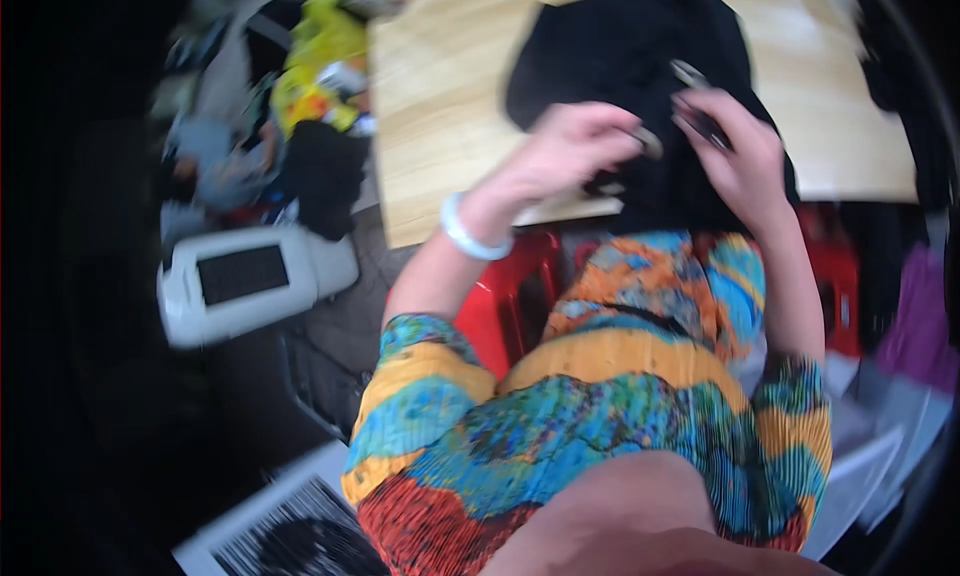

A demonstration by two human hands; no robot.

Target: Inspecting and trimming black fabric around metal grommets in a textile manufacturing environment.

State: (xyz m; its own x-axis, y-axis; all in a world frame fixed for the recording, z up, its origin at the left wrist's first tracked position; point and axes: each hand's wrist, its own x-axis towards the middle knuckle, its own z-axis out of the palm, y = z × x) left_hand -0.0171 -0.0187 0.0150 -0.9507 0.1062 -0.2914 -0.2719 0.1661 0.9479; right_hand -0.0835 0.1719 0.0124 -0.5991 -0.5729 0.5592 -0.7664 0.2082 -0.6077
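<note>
1. Right hand [735, 151]: closed round blurred silver-tipped tool [688, 73].
2. Left hand [575, 151]: fingers together; hold unclear.
3. Black cloth [620, 61]: on pale wood-grain table [440, 96], beneath both hands.
4. Yellow bag [325, 36]: left of table; red stool [485, 321]: near edge.

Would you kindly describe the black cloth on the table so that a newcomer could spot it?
Start with the pale wood-grain table at the top. On it lies a broad, rumpled black cloth. Unlike the dark material at the table's right edge, it has the left hand and right hand over it.
</note>
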